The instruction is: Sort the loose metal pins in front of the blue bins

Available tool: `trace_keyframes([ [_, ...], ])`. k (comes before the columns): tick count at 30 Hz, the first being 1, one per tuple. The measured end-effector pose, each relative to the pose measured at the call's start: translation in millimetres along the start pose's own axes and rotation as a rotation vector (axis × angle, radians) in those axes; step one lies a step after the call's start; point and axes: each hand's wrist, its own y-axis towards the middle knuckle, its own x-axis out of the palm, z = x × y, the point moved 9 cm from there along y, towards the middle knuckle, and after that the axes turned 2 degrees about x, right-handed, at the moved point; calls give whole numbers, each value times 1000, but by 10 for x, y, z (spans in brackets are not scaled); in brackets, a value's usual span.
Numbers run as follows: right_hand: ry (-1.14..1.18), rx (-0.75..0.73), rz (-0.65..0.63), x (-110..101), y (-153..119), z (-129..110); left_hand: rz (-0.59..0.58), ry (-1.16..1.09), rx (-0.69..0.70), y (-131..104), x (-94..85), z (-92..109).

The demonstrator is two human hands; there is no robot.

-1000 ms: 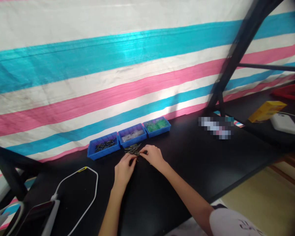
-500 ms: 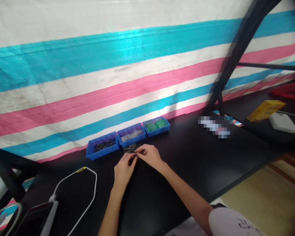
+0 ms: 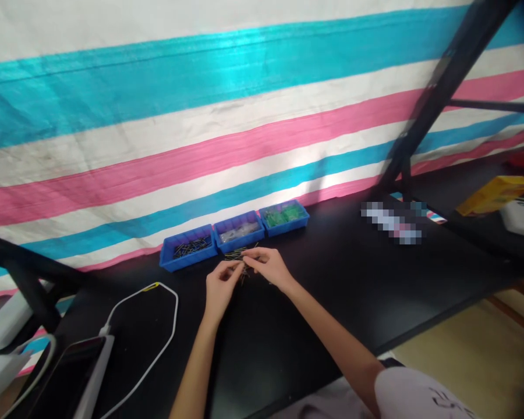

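My left hand (image 3: 220, 286) and my right hand (image 3: 271, 267) meet fingertip to fingertip over the black table (image 3: 332, 285). Both are closed in a pinch; whatever lies between the fingers is too small to make out. Around and behind the fingertips lies a loose pile of thin, dark and brassy screws (image 3: 234, 254), partly covered by the hands. Just beyond, in a row, stand a blue bin of dark screws (image 3: 187, 265), a blue bin with small clear bags (image 3: 241, 241) and a blue bin of green pieces (image 3: 289, 228).
On the left lie a white cable (image 3: 176, 314) and a dark-screened device (image 3: 76, 372). A striped sheet (image 3: 201, 157) hangs behind the table. To the right are a black frame post (image 3: 436, 99), a blurred-out item (image 3: 390, 224) and a yellow box (image 3: 495, 195).
The view has shifted a little, so the bins sit slightly higher and further right. My hands stay together over the screws, with more of the screws showing beneath the fingertips.
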Motion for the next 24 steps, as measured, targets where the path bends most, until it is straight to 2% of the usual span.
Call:
trace_keyframes([
  [5, 59, 17, -70, 135, -48, 44, 109, -145, -80, -14, -96, -35],
  [10, 43, 22, -138, 294, -116, 40, 156, -151, -61, -10, -116, -39],
  [14, 5, 24, -60, 200, -85, 53, 179, -122, -35, 2, -163, -32],
  [17, -13, 21, 46, 69, -46, 78, 113, -111, -48, 13, -127, -36],
  [20, -36, 6, 87, 17, -26, 86, 67, -114, -75, 29, -144, -73],
  [22, -52, -6, 107, -4, -22, 81, 106, -126, -100, 48, -264, -130],
  [24, -69, -18, 131, -30, -21, 72, 195, -142, -120, 70, -459, -201],
])
